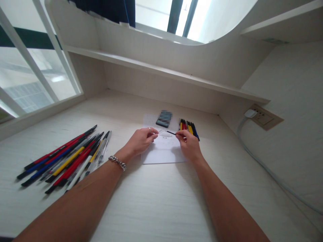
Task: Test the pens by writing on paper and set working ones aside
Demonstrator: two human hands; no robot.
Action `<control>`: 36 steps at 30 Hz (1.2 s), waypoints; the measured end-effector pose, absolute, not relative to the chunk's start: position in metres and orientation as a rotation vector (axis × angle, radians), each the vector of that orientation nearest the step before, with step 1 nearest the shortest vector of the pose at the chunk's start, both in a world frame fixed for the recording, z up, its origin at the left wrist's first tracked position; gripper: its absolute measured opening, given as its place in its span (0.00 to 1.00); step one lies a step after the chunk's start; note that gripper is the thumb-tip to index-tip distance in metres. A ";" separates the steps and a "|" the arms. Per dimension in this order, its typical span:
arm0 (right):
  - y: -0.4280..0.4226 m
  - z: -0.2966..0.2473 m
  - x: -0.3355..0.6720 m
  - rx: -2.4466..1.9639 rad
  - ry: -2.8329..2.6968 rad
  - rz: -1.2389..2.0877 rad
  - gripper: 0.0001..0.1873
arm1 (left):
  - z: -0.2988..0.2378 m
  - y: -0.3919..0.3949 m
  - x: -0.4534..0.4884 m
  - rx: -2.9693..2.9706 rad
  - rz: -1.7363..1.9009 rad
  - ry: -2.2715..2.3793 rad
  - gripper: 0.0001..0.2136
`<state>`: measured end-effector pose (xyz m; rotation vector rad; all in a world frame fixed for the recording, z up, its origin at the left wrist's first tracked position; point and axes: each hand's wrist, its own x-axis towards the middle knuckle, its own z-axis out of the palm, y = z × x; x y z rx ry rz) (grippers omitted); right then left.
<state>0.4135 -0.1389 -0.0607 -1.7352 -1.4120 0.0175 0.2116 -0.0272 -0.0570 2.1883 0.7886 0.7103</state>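
Observation:
Both hands meet over a white sheet of paper [161, 155] on the pale wooden desk [156, 201]. My left hand [141, 140], with a ring and a chain bracelet, pinches the end of a clear pen barrel [159, 132]. My right hand [188, 144] pinches a thin black refill [171, 133] whose tip points at that barrel. Just behind my right hand lies a small row of red, yellow, black and blue pens [188, 127]. A large spread of several pens [68, 158] lies left of my left forearm.
A phone [164, 118] rests on the far edge of the paper. A wall socket with a white plug [262, 116] and its cable [267, 168] runs along the right wall. A shelf [161, 72] overhangs the back of the desk, a window [37, 74] is on the left.

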 end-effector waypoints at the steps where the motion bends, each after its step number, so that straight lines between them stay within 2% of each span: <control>1: -0.139 -0.061 0.414 -1.735 -1.421 0.012 0.07 | -0.057 -0.027 0.211 2.182 0.717 0.798 0.13; 11: -0.140 -0.063 0.418 -1.750 -1.437 -0.009 0.07 | -0.056 -0.021 0.210 2.192 0.748 0.841 0.13; 21: -0.144 -0.054 0.411 -1.719 -1.579 -0.168 0.10 | -0.058 -0.026 0.210 2.294 0.738 0.752 0.10; 30: -0.141 -0.055 0.390 -1.623 -1.456 0.126 0.09 | -0.063 -0.034 0.214 2.303 0.673 0.625 0.10; 36: -0.137 -0.057 0.390 -1.561 -1.289 0.356 0.18 | -0.059 -0.034 0.214 2.323 0.665 0.637 0.10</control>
